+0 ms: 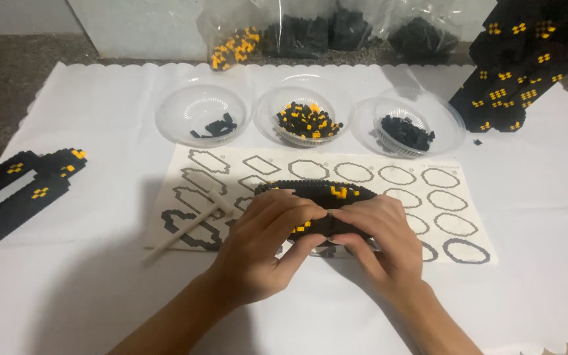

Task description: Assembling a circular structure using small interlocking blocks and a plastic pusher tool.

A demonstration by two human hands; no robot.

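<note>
Head cam: L hand & R hand both curled tight round black/yellow block ring, fingertips pinching its near wall; ring sits on sheet below bowls.

Clear plastic bags line the desk's far edge: one holds black-and-yellow bricks, the rest black ones.

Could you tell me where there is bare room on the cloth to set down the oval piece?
Bare cloth lies left of the left hand, below the flat block frame. Another patch sits right of the instruction sheet, below the tall block model. It is crowded around the three bowls and the white stick.
</note>
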